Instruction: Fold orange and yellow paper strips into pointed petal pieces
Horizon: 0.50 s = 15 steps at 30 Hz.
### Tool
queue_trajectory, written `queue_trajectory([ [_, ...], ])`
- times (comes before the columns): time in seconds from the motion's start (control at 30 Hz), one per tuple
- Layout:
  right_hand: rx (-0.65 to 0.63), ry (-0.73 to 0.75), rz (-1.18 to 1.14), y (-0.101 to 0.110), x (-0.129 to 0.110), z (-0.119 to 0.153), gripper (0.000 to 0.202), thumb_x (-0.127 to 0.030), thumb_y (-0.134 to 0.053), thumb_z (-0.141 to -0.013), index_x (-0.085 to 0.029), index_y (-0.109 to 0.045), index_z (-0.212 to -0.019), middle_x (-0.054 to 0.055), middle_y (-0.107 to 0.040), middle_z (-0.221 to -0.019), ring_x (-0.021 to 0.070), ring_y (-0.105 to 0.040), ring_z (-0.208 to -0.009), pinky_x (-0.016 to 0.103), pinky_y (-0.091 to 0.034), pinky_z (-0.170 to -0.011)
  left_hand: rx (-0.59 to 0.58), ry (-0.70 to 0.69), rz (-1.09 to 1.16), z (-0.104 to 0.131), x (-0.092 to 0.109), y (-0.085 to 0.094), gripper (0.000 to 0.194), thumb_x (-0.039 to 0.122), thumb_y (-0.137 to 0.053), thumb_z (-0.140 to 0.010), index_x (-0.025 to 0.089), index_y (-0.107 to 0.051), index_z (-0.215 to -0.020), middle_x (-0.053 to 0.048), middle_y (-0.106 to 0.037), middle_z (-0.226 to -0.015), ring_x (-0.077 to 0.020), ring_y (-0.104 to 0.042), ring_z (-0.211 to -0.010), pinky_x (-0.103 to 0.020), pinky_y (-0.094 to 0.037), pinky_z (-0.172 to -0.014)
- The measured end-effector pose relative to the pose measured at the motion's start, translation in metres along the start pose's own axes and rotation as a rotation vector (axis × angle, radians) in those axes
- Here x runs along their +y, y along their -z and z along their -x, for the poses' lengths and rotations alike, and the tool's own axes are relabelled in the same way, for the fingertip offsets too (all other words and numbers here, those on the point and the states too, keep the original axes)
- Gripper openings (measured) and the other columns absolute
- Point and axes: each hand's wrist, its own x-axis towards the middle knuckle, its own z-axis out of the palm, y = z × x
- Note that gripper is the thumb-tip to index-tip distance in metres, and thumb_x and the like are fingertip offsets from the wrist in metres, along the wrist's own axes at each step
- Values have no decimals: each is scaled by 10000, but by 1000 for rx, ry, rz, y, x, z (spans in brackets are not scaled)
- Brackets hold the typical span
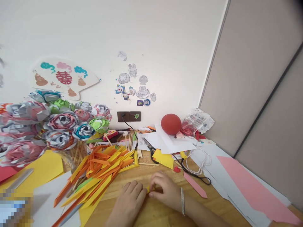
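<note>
A small piece of yellow paper (148, 189) lies between my two hands, low in the middle of the head view. My right hand (164, 189), with a silvery bracelet at the wrist, pinches it between thumb and fingers. My left hand (132, 197) rests on the wooden table (111, 201), its fingers together at the paper's left end; the fingertips and thumb are partly hidden. Folded orange and yellow paper strips (101, 167) are piled to the left of my hands. Beyond my right hand lies a yellow paper piece (163, 158).
Paper flowers (63, 123) crowd the back left. Black scissors (151, 149), a red balloon (171, 124) and a bead string (200, 170) lie behind my hands. White sheets (215, 176) and pink paper (251, 189) cover the right side. A cable (132, 127) hangs from the wall socket.
</note>
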Motion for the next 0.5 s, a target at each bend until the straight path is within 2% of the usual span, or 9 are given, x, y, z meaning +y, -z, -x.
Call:
queue_trajectory([
  [0.07, -40, 63, -24, 4, 1, 1, 48, -143, -626, -779, -191, -628, -781, -8, -613, -809, 153, -557, -819, 266, -410, -761, 20, -27, 17, 0, -2, 1, 286, 153, -319, -948, 199, -538, -770, -4, -582, -746, -167, -518, -685, -275, -426, -642],
  [0.13, -59, 111, -27, 8, 3, 1, 84, -137, -587, -808, -194, -648, -818, -6, -631, -788, 151, -567, -798, 267, -413, -761, 45, -55, 45, -1, -4, 1, 339, 179, -267, -969, 199, -536, -764, -4, -575, -735, -162, -510, -672, -272, -422, -639],
  [0.2, -53, 149, -35, 9, 5, 0, 82, -159, -629, -786, -190, -656, -856, 8, -646, -845, 158, -572, -840, 271, -414, -787, 63, -76, 87, -2, -6, 3, 367, 197, -241, -977, 198, -537, -762, -6, -577, -735, -158, -511, -667, -270, -427, -640],
  [0.27, -55, 164, -44, 9, 6, 1, 187, -194, -713, -721, -185, -652, -897, 19, -648, -900, 169, -571, -874, 274, -416, -802, 65, -75, 148, -3, -7, 5, 362, 207, -249, -977, 196, -537, -759, -6, -581, -737, -153, -522, -669, -265, -438, -640],
  [0.33, -75, 129, -45, 7, 6, 1, 289, -191, -755, -668, -182, -639, -933, 15, -646, -889, 168, -573, -835, 270, -430, -770, 65, -52, 209, -4, -7, 7, 339, 209, -261, -976, 197, -547, -793, -2, -589, -746, -144, -538, -679, -252, -452, -647],
  [0.5, -57, -18, -137, 0, 5, 1, 206, -51, -627, -700, -179, -639, -861, -9, -637, -772, 130, -574, -688, 228, -453, -649, 79, -69, 195, -4, -11, 4, 306, 210, -262, -975, 204, -564, -924, -11, -613, -811, -146, -561, -731, -258, -480, -680],
])
